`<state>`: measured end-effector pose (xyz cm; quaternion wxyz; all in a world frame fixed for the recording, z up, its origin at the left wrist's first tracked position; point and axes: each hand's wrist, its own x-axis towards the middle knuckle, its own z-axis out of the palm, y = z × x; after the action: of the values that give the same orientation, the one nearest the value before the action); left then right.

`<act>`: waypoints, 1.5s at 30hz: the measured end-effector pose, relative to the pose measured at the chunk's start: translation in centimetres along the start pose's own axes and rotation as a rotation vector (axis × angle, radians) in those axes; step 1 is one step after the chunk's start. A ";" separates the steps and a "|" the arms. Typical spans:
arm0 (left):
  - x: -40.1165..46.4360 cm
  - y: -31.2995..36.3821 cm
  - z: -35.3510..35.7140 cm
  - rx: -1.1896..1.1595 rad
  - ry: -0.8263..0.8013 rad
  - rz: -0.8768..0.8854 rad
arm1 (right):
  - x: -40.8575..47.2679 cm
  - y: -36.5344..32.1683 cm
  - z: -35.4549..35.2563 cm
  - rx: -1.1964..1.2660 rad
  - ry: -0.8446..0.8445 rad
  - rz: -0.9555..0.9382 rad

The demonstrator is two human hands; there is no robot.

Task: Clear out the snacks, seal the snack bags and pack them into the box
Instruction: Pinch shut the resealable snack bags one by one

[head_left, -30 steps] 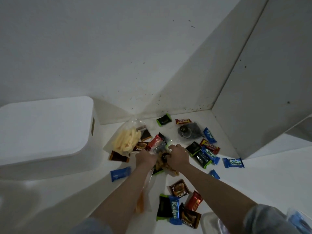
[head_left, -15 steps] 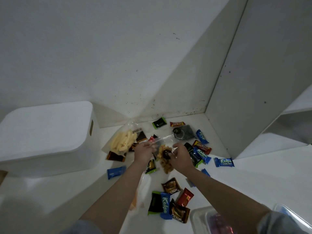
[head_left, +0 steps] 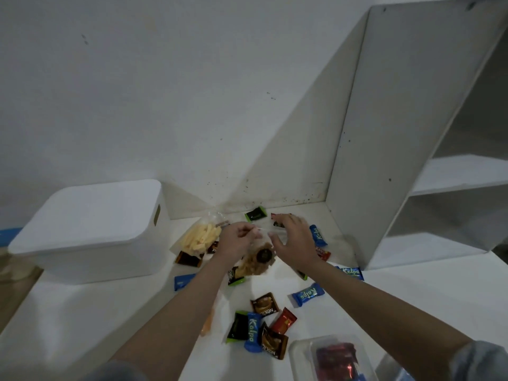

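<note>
A clear snack bag [head_left: 258, 261] with brown snacks and a dark round cookie hangs between my hands above the white table. My left hand [head_left: 237, 240] pinches the bag's top edge at its left end. Spread fingers of my right hand [head_left: 292, 239] hover at the right end of that edge; contact is unclear. A second clear bag of yellow sticks [head_left: 200, 237] lies to the left. The white lidded box [head_left: 90, 229] stands at the far left, its lid on.
Several small wrapped snacks lie scattered on the table [head_left: 82, 312], among them blue Kalpa packs [head_left: 307, 294] and brown Nextar packs [head_left: 264, 304]. A clear plastic container [head_left: 330, 358] sits at the near right. A white shelf unit [head_left: 412, 133] rises at the right.
The bag has been lifted higher off the table. My right hand has let its fingers spread and shifted to the right along the top edge. The camera tilted up.
</note>
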<state>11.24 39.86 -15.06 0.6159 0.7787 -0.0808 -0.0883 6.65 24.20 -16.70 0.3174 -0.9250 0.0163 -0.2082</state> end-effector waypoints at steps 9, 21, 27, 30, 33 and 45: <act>-2.0 2.3 1.1 0.241 -0.011 0.177 | 0.0 -1.4 -2.6 0.142 -0.105 0.011; -3.0 3.3 1.7 0.443 0.033 0.304 | -0.3 -1.3 -4.3 0.182 -0.168 -0.067; -3.6 3.6 2.5 0.461 0.010 0.314 | -0.3 -1.0 -5.2 0.149 -0.180 -0.117; -3.8 3.7 2.7 0.452 -0.008 0.326 | -0.5 -1.0 -5.4 0.149 -0.165 -0.120; -3.9 3.7 2.7 0.423 -0.019 0.317 | -0.6 -1.1 -5.6 0.149 -0.155 -0.124; -4.1 4.5 1.5 0.399 -0.026 0.289 | -0.3 -1.5 -5.4 0.210 -0.175 -0.070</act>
<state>6.84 38.42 -10.83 0.4548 0.8642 -0.2152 0.0082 4.10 22.26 -12.09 0.4051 -0.9013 -0.0656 -0.1384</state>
